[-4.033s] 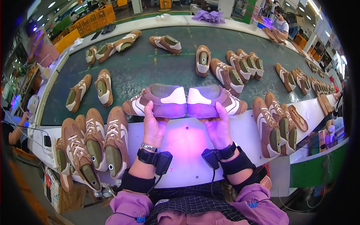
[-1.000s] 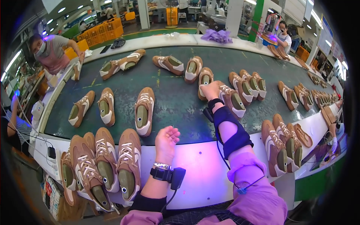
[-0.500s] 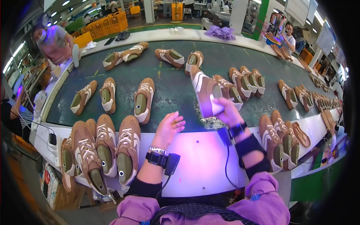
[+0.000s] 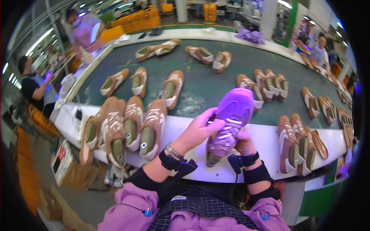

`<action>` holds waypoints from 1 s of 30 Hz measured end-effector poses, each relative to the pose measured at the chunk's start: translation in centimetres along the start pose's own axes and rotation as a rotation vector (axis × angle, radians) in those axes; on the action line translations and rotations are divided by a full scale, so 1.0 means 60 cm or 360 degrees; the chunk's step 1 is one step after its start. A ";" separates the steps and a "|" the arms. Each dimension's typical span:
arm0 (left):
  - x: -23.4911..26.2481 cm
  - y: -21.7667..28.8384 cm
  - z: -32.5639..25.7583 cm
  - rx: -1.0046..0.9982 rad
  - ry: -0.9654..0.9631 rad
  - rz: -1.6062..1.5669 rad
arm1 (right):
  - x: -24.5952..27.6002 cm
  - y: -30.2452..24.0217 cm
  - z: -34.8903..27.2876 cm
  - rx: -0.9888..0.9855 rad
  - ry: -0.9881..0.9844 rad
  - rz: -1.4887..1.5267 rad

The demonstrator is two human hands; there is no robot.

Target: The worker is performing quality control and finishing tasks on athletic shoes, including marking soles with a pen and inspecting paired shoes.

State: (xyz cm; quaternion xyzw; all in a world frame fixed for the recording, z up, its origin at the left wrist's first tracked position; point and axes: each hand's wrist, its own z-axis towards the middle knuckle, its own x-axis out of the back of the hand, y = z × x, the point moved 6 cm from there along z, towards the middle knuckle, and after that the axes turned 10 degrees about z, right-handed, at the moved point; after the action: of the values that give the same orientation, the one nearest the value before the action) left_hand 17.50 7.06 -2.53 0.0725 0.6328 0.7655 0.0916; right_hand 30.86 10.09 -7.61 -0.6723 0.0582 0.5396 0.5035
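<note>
A lace-up sneaker [image 4: 236,104] is held up over the white table edge, toe pointing away and laces facing me, tinted purple by the light. My right hand [image 4: 246,144] grips it from the right near the heel, partly hidden behind it. From the left, my left hand [image 4: 200,130] closes on the shoe's side, thumb and fingers against the upper by the laces. A grey-green last shows at the sneaker's heel opening. To the left on the white edge stand several brown sneakers [image 4: 153,125] with lasts inside; more brown sneakers [image 4: 285,142] stand to the right.
A dark green belt [image 4: 200,86] carries more brown sneakers in loose groups. A loose sole [image 4: 320,145] lies at the right. Purple cloth [image 4: 250,35] rests on the far rim. Two people are at the left, another person [image 4: 319,54] at the far right. Cables hang from my wrists.
The sneaker has come nearer and turned, its toe and laces now facing up. My left hand, empty before, has moved right onto it. The view has shifted left.
</note>
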 end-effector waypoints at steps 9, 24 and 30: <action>0.355 -0.022 0.014 0.1235 -0.0099 0.2020 | 0.054 0.001 -0.007 0.0017 0.0138 0.0018; 0.124 0.211 0.008 -0.0244 0.0550 0.1761 | 0.058 -0.041 -0.016 0.0304 0.0221 0.0097; 0.065 0.152 -0.012 -0.0376 0.0518 0.1019 | 0.022 -0.032 -0.002 0.0343 0.0135 -0.0323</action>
State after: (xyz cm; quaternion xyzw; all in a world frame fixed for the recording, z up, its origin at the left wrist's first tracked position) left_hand 13.10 5.64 6.27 0.1329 0.4916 0.8246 -0.2463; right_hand 32.66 11.53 -7.47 -0.6391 0.0686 0.4475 0.6217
